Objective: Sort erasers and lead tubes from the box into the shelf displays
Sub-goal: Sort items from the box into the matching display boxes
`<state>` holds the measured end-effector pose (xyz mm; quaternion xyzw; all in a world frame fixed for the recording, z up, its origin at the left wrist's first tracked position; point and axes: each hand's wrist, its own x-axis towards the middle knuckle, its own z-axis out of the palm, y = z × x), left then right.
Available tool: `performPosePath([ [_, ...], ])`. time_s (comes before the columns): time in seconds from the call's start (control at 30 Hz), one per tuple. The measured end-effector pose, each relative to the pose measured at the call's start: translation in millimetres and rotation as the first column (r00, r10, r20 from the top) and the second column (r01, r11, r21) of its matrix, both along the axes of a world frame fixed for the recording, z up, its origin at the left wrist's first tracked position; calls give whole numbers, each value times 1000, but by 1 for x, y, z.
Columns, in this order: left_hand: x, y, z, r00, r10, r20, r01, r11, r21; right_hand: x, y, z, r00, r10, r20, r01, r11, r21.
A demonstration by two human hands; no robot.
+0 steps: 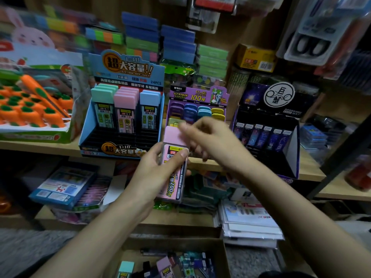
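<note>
My left hand (154,173) grips a pink-capped lead tube (173,163), upright, just in front of the shelf edge. My right hand (208,141) hovers to the right of the tube's pink cap, blurred; its fingers are loosely curled and I see nothing in them. Behind stands a blue display (120,109) with green, pink and blue capped lead tubes in its back rows. To its right is a purple display (197,105) of small lead cases. On the floor, a cardboard box (222,255) holds several loose lead tubes (164,267).
A carrot eraser display (36,109) stands on the shelf at the left. A black display (267,133) of dark lead tubes is at the right. Sticky-note packs hang behind. The lower shelf holds flat packages (66,187) and paper stacks (249,223).
</note>
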<state>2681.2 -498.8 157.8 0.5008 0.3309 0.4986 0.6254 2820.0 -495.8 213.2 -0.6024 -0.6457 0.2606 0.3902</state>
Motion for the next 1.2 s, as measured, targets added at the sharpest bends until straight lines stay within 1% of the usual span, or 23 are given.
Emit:
performPosePath([
  [0.07, 0, 0, -1, 1000, 8, 13, -8, 1000, -1, -5, -4, -9, 987, 38, -157, -52, 995, -89],
  [0.1, -1, 0, -2, 1000, 17, 20, -17, 1000, -1, -7, -6, -11, 969, 49, -243, -75, 992, -101],
  [0.13, -2, 0, -3, 999, 28, 26, -28, 1000, -3, -7, -7, -13, 954, 58, -295, -92, 991, -102],
  [0.27, -11, 0, -2, 997, 76, 20, -75, 997, -24, -10, -6, -14, 942, 73, -327, -98, 993, -62],
  [0.37, -26, 5, 1, 989, 139, 45, -138, 990, -27, -14, -4, -9, 913, 63, -404, -82, 996, -31],
  [0.43, -41, 11, 6, 978, 194, 70, -193, 981, -21, -13, -1, -1, 895, 30, -445, -20, 999, 27],
  [0.53, -68, 20, 13, 957, 287, 39, -287, 958, 18, -14, 10, 12, 903, -18, -430, 105, 978, 180],
  [0.6, -86, 24, 14, 940, 339, 31, -340, 940, 27, -22, 22, 17, 902, -27, -432, 147, 958, 247],
  [0.67, -103, 25, 13, 927, 373, 28, -374, 927, 28, -38, 40, 19, 916, -32, -401, 156, 948, 279],
  [0.73, -117, 25, 12, 921, 390, 14, -390, 920, 28, -57, 59, 19, 947, -45, -319, 149, 938, 312],
  [0.87, -137, 23, 8, 914, 407, 4, -407, 913, 33, -87, 92, 11, 998, -45, -49, 61, 904, 424],
  [0.97, -146, 24, 7, 907, 421, -1, -420, 907, 36, -99, 105, 3, 989, -28, 143, -43, 883, 468],
  [1.03, -150, 25, 6, 905, 425, -4, -425, 905, 32, -100, 109, 0, 972, -5, 234, -109, 875, 471],
  [1.1, -152, 25, 5, 906, 423, -6, -422, 906, 27, -100, 111, -1, 958, 20, 285, -157, 871, 465],
  [1.2, -154, 24, 5, 911, 412, -9, -412, 911, 22, -99, 112, -3, 955, 41, 293, -179, 869, 462],
])
